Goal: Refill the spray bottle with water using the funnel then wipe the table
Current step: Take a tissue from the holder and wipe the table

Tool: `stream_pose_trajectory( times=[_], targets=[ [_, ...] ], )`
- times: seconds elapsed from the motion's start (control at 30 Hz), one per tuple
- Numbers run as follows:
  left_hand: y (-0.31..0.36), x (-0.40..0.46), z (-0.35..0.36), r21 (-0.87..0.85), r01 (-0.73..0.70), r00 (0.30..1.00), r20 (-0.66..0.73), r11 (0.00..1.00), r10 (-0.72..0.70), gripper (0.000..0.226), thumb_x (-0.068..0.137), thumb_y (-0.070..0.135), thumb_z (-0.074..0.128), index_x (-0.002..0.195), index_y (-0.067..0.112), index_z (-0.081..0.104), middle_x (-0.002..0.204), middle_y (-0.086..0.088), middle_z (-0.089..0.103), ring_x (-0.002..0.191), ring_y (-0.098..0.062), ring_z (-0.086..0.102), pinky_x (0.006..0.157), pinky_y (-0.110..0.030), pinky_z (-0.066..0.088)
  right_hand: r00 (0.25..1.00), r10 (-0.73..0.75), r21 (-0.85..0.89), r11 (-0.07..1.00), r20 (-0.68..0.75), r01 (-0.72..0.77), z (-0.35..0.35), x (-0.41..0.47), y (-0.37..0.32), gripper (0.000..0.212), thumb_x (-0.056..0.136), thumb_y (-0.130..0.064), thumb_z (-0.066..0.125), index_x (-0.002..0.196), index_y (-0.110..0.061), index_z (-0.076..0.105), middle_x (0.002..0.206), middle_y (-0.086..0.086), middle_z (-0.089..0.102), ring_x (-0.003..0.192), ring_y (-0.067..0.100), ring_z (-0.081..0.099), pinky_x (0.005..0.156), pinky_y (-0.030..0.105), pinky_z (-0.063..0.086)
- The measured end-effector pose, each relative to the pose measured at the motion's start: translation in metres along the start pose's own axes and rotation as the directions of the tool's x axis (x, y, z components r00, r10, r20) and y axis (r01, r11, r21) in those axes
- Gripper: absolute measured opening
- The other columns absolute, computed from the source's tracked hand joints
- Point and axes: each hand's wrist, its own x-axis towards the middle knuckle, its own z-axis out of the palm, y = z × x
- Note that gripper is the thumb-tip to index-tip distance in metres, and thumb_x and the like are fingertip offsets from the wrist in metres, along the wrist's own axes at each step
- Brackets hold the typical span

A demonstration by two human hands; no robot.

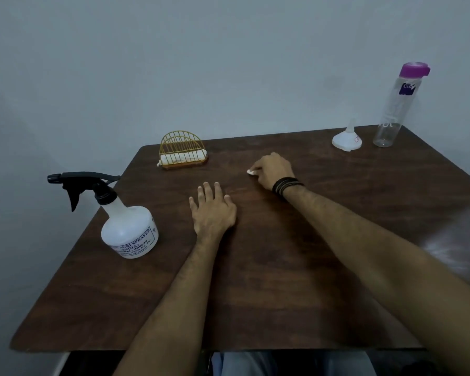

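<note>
A white spray bottle [129, 230] with a black trigger head stands upright at the left edge of the dark wooden table [296, 280]. My right hand [273, 169] is curled over a small white tissue [251, 172], pressing it onto the tabletop near the middle back. My left hand [213, 208] lies flat on the table with fingers spread and nothing in it. A white funnel [347, 138] rests mouth-down at the back right, next to a clear water bottle [396, 104] with a purple cap that stands upright.
A gold wire napkin holder [182, 151] with white tissues in it sits at the back left centre of the table. A plain grey wall runs behind the table. The table's near edge is close to my lap.
</note>
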Motion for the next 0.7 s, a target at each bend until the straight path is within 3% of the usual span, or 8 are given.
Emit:
stream_pose_trajectory(
  times=[0.1, 0.33, 0.47, 0.57, 0.7],
  targets=[
    [0.001, 0.001, 0.001, 0.004, 0.008, 1.0, 0.002, 1.0, -0.008, 0.061, 0.107, 0.04, 0.018, 0.163, 0.017, 0.008, 0.171, -0.01, 0.001, 0.157, -0.027, -0.002, 0.126, -0.052, -0.001, 0.999, -0.017, 0.046, 0.999, 0.035, 0.015, -0.007, -0.019, 0.001, 0.022, 0.092, -0.018, 0.065, 0.107, -0.029, 0.078, 0.116, -0.004, 0.073, 0.114, 0.02, 0.064, 0.095, 0.029, 0.05],
    [0.0, 0.002, 0.004, 0.015, 0.003, 1.0, 0.007, 1.0, -0.003, 0.063, 0.107, 0.042, 0.016, 0.163, 0.017, 0.007, 0.17, -0.011, 0.001, 0.157, -0.028, -0.002, 0.125, -0.053, -0.001, 0.965, -0.26, 0.129, 0.959, 0.043, 0.253, -0.026, -0.113, -0.003, 0.026, 0.085, -0.008, 0.061, 0.097, -0.022, 0.079, 0.101, -0.001, 0.074, 0.097, 0.02, 0.068, 0.086, 0.034, 0.055],
    [-0.002, -0.001, 0.004, 0.02, -0.031, 0.999, 0.019, 0.999, 0.03, 0.064, 0.107, 0.046, 0.015, 0.163, 0.015, 0.005, 0.17, -0.012, -0.001, 0.157, -0.028, -0.003, 0.125, -0.053, -0.002, 0.995, -0.097, 0.143, 0.985, 0.035, 0.091, -0.05, -0.111, 0.026, 0.018, 0.086, -0.021, 0.064, 0.093, -0.018, 0.08, 0.097, 0.002, 0.076, 0.089, 0.02, 0.07, 0.087, 0.039, 0.056],
    [-0.002, -0.002, 0.003, 0.023, -0.054, 0.998, 0.03, 0.998, 0.053, 0.066, 0.107, 0.047, 0.015, 0.163, 0.014, 0.005, 0.17, -0.011, -0.002, 0.157, -0.027, -0.004, 0.125, -0.052, -0.003, 0.997, 0.008, 0.134, 0.991, 0.073, -0.018, -0.063, -0.101, 0.045, 0.021, 0.088, -0.035, 0.072, 0.094, -0.018, 0.081, 0.101, 0.0, 0.077, 0.096, 0.015, 0.068, 0.097, 0.036, 0.053],
    [-0.002, -0.001, 0.006, 0.026, -0.075, 0.997, 0.023, 0.997, 0.075, 0.067, 0.106, 0.048, 0.015, 0.162, 0.012, 0.006, 0.17, -0.01, -0.001, 0.157, -0.025, -0.003, 0.125, -0.052, -0.002, 0.992, -0.032, 0.152, 0.988, 0.12, 0.014, -0.061, -0.127, 0.037, 0.01, 0.087, -0.024, 0.072, 0.092, -0.022, 0.08, 0.102, -0.003, 0.075, 0.099, 0.015, 0.067, 0.098, 0.04, 0.052]
  ],
)
